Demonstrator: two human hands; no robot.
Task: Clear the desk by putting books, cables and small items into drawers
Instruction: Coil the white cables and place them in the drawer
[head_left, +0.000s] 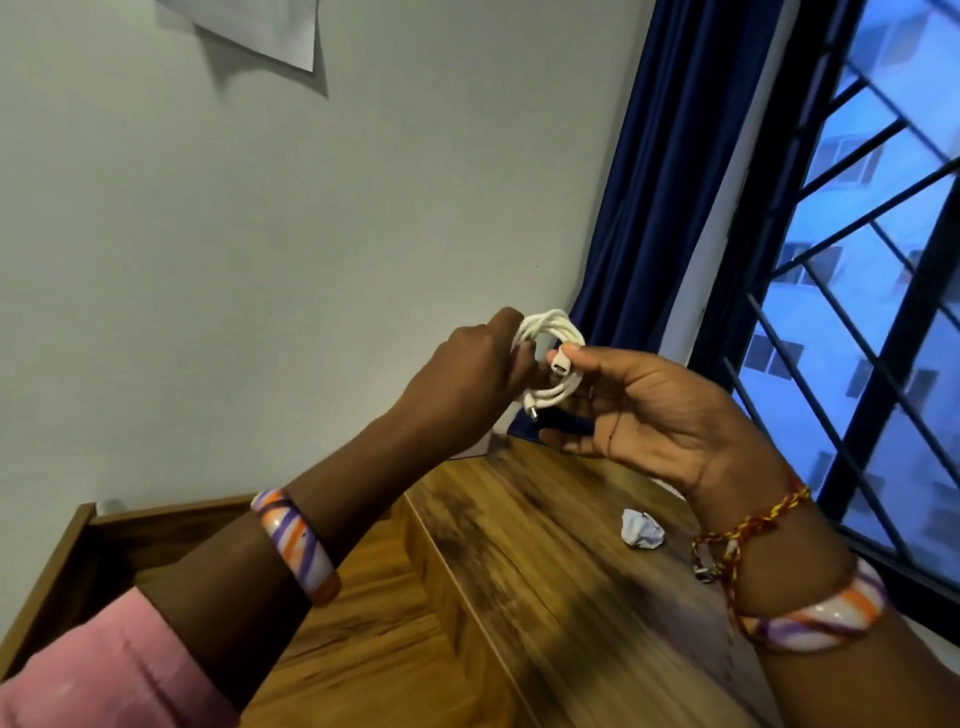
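both hands are being held up above the wooden table (545, 545), working together on a coiled white cable (546, 332). the left hand (467, 374) is reaching in from the lower left with its back toward the camera, its fingers curling round the left side of the coil and gripping the bundled loops. the right hand (649, 410) is coming in from the right with its palm facing the camera; its thumb and forefinger are pinching a short white connector end (561, 364) just inside the coil, while the remaining fingers are lying loosely bent below. a second plug end (532, 413) is hanging down from the bottom of the coil, between the two hands. the cable is sitting in the air in front of the pale wall (260, 234), well above the table and touching nothing but the hands. each wrist is wearing a striped bangle (296, 545) of white, orange and purple, and the right wrist is also carrying a red and yellow braided thread (748, 519). a pink sleeve (104, 675) is covering the left forearm at the lower left. on the table, under the right wrist, a small crumpled piece of pale paper (643, 527) is lying. at the left edge an open wooden drawer (104, 545) is showing, its inside too dark to read. a dark blue curtain (675, 182) is hanging beside a barred window (857, 312) on the right, and a sheet of paper (260, 26) is hanging on the wall at the top.
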